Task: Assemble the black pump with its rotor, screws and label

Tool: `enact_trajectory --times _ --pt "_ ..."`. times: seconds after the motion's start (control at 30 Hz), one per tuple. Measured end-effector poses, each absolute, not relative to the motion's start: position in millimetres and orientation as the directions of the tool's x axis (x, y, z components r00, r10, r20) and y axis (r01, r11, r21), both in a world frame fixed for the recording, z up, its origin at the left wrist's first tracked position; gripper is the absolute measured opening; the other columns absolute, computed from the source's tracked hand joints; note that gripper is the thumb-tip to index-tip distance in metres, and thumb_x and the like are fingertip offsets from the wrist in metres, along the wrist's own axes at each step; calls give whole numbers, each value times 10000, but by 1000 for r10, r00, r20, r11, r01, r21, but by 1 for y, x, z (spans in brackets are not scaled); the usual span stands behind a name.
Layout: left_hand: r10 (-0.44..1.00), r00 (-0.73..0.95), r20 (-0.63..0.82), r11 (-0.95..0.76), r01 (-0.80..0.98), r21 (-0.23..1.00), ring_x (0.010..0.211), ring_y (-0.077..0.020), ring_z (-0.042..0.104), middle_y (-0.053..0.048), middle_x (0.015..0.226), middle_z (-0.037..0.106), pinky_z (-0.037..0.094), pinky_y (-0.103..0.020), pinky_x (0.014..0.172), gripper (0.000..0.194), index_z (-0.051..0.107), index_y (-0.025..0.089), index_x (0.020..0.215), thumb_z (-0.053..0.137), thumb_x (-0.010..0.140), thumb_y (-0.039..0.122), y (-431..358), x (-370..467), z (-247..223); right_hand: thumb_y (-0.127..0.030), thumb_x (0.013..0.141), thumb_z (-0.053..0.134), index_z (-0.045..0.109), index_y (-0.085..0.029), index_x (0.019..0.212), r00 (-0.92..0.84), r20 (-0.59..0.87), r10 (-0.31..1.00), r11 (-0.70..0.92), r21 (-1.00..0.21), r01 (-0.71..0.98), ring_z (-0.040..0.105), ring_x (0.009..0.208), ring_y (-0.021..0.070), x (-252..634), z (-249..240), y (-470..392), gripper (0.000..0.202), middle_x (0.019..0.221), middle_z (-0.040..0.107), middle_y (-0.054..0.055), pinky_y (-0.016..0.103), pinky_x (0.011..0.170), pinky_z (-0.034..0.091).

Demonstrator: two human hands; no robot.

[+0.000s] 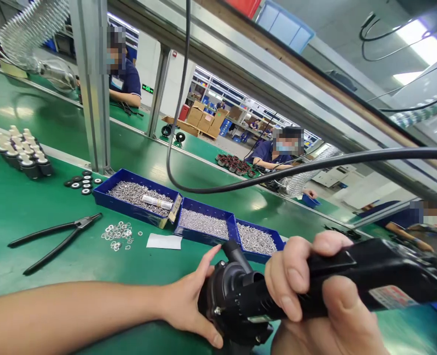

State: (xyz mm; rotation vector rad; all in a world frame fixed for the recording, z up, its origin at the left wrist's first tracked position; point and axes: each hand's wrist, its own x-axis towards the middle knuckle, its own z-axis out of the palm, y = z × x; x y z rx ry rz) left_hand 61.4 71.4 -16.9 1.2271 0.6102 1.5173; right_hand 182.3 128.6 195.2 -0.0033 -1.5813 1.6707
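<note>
My left hand (192, 303) is wrapped around the side of a round black pump-like part (226, 291) with a short pipe stub, low in the centre of the head view. Silver screws show on its rim. In my right hand (314, 286) is a black power screwdriver (374, 271) with a red and white label. Its front end reaches over the black part, and where the tip meets it is hidden. Behind them stand blue bins of metal screws (137, 197), (203, 222), (257, 239). A white paper slip (163, 241) lies left of the part.
Black-handled pliers (61, 239), loose metal rings (118, 234), black washers (83, 181) and white-tipped black parts (24, 153) lie on the green table (137, 266). A black cable (218, 189) hangs across. Metal posts (91, 88) rise behind; co-workers sit beyond.
</note>
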Motion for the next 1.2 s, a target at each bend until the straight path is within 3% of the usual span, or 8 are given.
enact_trajectory --times 0.13,0.4,0.57,0.63,0.8,1.03,1.2 --pt "920 58 389 -341 -373 863 1335 -410 608 -233 1493 519 379 -639 1232 1774 -211 295 1683 1098 493 424 71 63 -15 -349 1013 707 575 -259 1149 -675 509 534 142 -841 -523 559 503 70 180 196 129 211 805 609 -26 203 444 395" --pt "919 36 393 -365 -302 881 1355 -407 591 -243 1485 530 354 -640 1248 1751 -200 254 1690 1081 518 479 71 62 -13 -353 988 738 558 -252 1128 -673 498 547 153 -850 -505 515 484 68 180 195 122 250 751 567 -34 200 458 373" --pt "908 60 414 -386 -258 885 1380 -417 576 -251 1485 533 346 -641 1251 1740 -223 236 1681 1072 545 484 72 60 -14 -342 1010 732 564 -268 1177 -711 489 505 172 -864 -472 626 577 108 178 195 117 248 850 652 1 239 535 510" --pt "907 63 417 -390 -253 885 1377 -415 579 -255 1495 524 343 -644 1251 1734 -230 240 1680 1067 555 491 72 60 -15 -334 1007 738 563 -271 1157 -718 466 517 151 -875 -460 630 587 111 177 195 114 239 811 634 -12 239 552 508" --pt "902 68 427 -392 -289 874 1378 -408 580 -275 1559 459 349 -636 1251 1752 -266 264 1666 1075 554 454 72 62 -16 -274 1015 710 530 -264 1100 -713 457 531 130 -876 -465 487 495 57 175 191 111 199 711 556 -51 191 514 402" --pt "915 94 393 -344 -328 880 1498 -438 456 -295 1642 353 299 -646 1282 1774 -289 266 1656 1077 541 467 73 61 -15 -254 1014 719 560 -280 1179 -715 460 526 134 -875 -464 592 554 71 175 190 114 231 798 638 -25 178 536 489" --pt "906 89 414 -362 -343 867 1567 -442 350 -302 1697 250 288 -644 1294 1755 -271 279 1662 1084 553 398 74 61 -15 -249 1006 731 552 -266 1130 -706 464 536 134 -872 -471 511 516 48 175 187 115 219 746 591 -47 167 518 441"
